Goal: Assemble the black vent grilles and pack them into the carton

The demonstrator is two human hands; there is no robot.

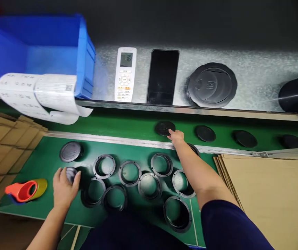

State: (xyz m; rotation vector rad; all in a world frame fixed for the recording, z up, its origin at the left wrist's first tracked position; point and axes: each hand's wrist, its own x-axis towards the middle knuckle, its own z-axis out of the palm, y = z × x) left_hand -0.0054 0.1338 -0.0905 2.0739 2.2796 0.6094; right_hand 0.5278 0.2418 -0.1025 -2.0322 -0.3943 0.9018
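My left hand is closed around a round black vent at the left of the green table; its lower part is hidden behind my fingers. Just above it sits another round black vent. Reaching across, my right hand pinches the right edge of a flat black disc on the green strip behind the table's pale rail. More black discs lie along that strip to the right, one of them a black disc. Between my arms stand several open black rings with flanged rims.
A metal shelf holds a blue bin with a label strip, a white remote, a dark phone and a larger black vent. Cardboard stacks flank the table. An orange tape dispenser lies left.
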